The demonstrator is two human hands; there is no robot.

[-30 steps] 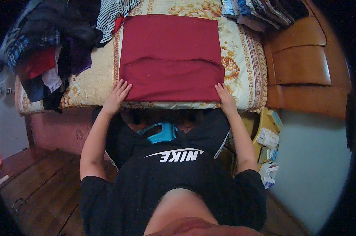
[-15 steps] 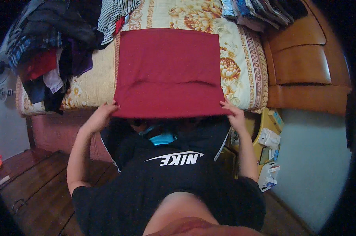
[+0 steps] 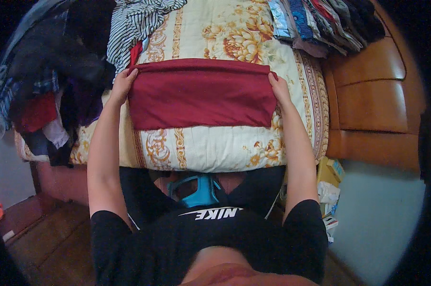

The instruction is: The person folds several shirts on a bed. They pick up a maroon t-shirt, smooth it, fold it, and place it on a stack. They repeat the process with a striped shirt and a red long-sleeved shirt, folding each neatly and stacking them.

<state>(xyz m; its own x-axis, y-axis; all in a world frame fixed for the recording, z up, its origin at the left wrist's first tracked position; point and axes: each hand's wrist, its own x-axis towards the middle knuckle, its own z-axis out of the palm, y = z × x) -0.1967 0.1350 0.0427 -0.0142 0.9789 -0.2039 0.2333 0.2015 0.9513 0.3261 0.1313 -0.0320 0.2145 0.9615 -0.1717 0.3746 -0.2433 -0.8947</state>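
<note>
A dark red cloth (image 3: pixel 203 100), folded into a wide rectangle, lies on the flowered bedspread (image 3: pixel 210 148) in front of me. My left hand (image 3: pixel 123 86) pinches its far left corner, thumb on top. At the far right corner, my right hand (image 3: pixel 279 89) grips the cloth the same way. A rolled or doubled band of fabric runs along the far edge between both hands. The near edge lies on the bedspread. Whether the cloth is a garment or a cover I cannot tell.
At the left is a heap of dark clothes (image 3: pixel 58 52), with a striped garment (image 3: pixel 139 28) beside it. Folded clothes (image 3: pixel 315 24) stand in a row at the far right, near the brown headboard (image 3: pixel 372 86). A blue strapped object (image 3: pixel 196 190) shows below the bed's near edge.
Both hands have carried the cloth's near edge away from me toward its far edge, folding it over. The cloth is now about half as deep, and more bedspread shows nearest me.
</note>
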